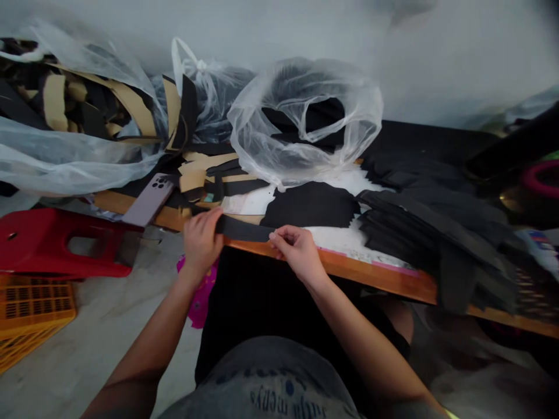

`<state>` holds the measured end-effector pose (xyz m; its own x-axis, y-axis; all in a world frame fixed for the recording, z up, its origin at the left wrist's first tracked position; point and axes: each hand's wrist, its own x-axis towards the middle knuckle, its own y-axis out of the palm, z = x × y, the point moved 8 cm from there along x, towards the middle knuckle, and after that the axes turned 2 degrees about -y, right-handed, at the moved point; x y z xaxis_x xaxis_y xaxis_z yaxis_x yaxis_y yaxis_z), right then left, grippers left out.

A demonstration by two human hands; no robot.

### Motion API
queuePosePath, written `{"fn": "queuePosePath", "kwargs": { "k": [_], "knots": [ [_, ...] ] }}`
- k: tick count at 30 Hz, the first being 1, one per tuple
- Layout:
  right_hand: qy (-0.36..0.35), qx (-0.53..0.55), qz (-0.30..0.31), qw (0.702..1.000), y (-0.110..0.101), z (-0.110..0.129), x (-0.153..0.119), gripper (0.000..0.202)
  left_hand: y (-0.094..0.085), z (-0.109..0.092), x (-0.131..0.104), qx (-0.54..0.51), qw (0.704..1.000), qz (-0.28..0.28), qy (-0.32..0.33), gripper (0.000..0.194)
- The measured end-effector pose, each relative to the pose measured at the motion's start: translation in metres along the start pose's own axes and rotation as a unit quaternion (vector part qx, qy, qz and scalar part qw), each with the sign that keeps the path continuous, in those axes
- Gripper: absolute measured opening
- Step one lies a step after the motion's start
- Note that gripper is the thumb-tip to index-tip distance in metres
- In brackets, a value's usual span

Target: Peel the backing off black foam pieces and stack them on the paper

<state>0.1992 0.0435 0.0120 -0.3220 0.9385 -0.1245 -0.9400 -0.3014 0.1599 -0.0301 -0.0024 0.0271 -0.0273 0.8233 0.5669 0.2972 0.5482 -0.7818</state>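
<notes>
A dark grey strip [245, 228] of sheet material lies lengthwise along the front edge of the bench, between my two hands. Its left end is under the fingers of my left hand [202, 237], which are closed around it. My right hand [297, 247] pinches the strip's right end between thumb and forefinger. Just behind the strip sits a black fabric-like stack [311, 203] with ragged edges, on a white sheet [248, 202]. Tan and black offcuts [193, 179] are scattered behind my left hand.
A clear plastic bag [305, 157] of black material stands at the back; another bag [78, 166] of tan and black pieces is at left. A phone [151, 199] lies near the edge. Dark pieces [402, 227] pile up at right. A red stool [39, 238] and yellow crate [39, 305] stand left.
</notes>
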Motion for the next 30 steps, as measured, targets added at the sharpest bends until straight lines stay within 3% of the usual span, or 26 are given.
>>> {"fn": "queuePosePath", "kwargs": {
  "k": [2, 4, 6, 8, 11, 12, 13, 15, 17, 18, 20, 22, 24, 27, 30],
  "knots": [
    [-0.013, -0.004, -0.022, 1.000, -0.011, 0.004, -0.005, 0.033, 0.001, 0.042, 0.010, 0.011, 0.997, 0.046, -0.068, 0.038],
    [-0.029, -0.012, -0.030, 0.999, -0.027, 0.013, -0.014, 0.033, 0.002, 0.072, 0.018, -0.020, 0.994, 0.069, -0.088, 0.034],
    [-0.046, -0.029, -0.028, 0.998, -0.046, 0.026, -0.026, 0.032, -0.002, 0.084, 0.024, -0.030, 0.994, 0.061, -0.081, 0.033],
    [-0.056, -0.051, -0.021, 0.997, -0.064, 0.041, -0.043, 0.029, -0.019, 0.074, 0.027, -0.001, 0.998, -0.005, -0.067, 0.029],
    [-0.056, -0.083, -0.003, 0.995, -0.076, 0.062, -0.069, 0.025, -0.063, 0.013, 0.021, -0.009, 0.986, -0.166, -0.018, 0.028],
    [-0.051, -0.089, 0.006, 0.995, -0.076, 0.067, -0.076, 0.025, -0.072, -0.016, 0.020, -0.048, 0.983, -0.174, 0.016, 0.035],
    [-0.044, -0.092, 0.016, 0.995, -0.073, 0.071, -0.081, 0.025, -0.078, -0.049, 0.019, -0.092, 0.982, -0.156, 0.061, 0.041],
    [-0.034, -0.082, 0.040, 0.995, -0.063, 0.074, -0.088, 0.026, -0.074, -0.120, 0.016, -0.182, 0.967, -0.025, 0.178, 0.048],
    [-0.029, -0.048, 0.071, 0.996, -0.050, 0.071, -0.090, 0.030, -0.065, -0.172, 0.008, -0.274, 0.926, 0.096, 0.239, 0.047],
    [-0.026, -0.024, 0.087, 0.996, -0.045, 0.067, -0.090, 0.032, -0.063, -0.190, 0.005, -0.319, 0.902, 0.128, 0.259, 0.045],
    [-0.011, 0.032, 0.116, 0.993, -0.036, 0.054, -0.091, 0.035, -0.060, -0.207, 0.001, -0.377, 0.874, 0.147, 0.270, 0.040],
    [0.016, 0.084, 0.129, 0.988, -0.032, 0.039, -0.091, 0.037, -0.059, -0.205, 0.002, -0.386, 0.877, 0.125, 0.260, 0.037],
    [0.024, 0.122, 0.095, 0.988, -0.040, 0.030, -0.090, 0.038, -0.062, -0.195, 0.004, -0.350, 0.897, 0.091, 0.254, 0.033],
    [-0.018, 0.128, -0.049, 0.990, -0.079, 0.028, -0.088, 0.040, -0.071, -0.170, 0.006, -0.284, 0.930, 0.019, 0.233, 0.028],
    [-0.072, 0.119, -0.188, 0.972, -0.131, 0.031, -0.097, 0.039, -0.079, -0.134, 0.006, -0.270, 0.949, -0.067, 0.148, 0.030]
  ]
}}
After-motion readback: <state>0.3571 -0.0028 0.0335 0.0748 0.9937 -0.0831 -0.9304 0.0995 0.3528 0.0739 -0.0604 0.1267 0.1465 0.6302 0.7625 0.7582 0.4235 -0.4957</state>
